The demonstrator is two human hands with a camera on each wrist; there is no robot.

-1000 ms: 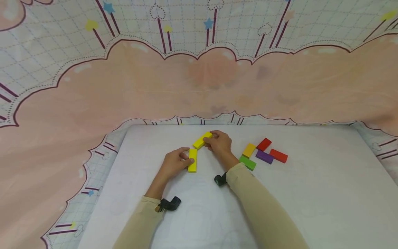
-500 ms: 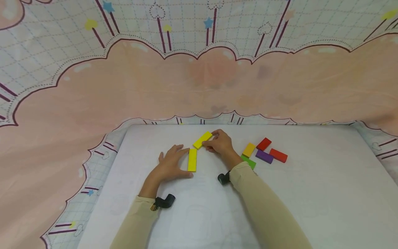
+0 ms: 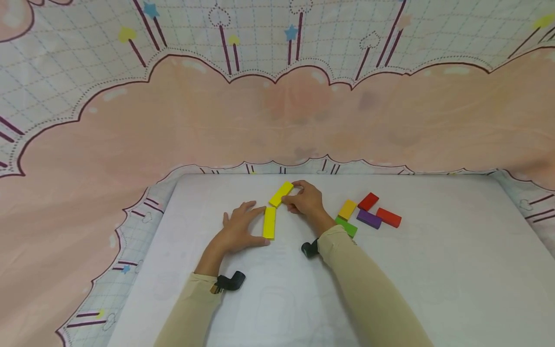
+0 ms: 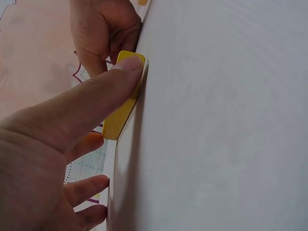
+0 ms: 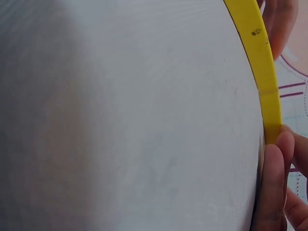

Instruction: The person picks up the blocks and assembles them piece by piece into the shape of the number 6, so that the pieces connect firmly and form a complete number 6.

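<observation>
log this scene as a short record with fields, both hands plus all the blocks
left hand: spans the nearer yellow rectangular block lengthwise, thumb at its near end
right hand: pinches the farther yellow rectangular block
yellow pair: nearly end to end, farther one slanting away rightward; contact unclear
other blocks: orange-yellow rectangular block, green rectangular block, purple rectangular block, red rectangular block, second red rectangular block
their place: right of the right hand, loosely grouped
surface: flat white tabletop
block material: cannot tell
</observation>
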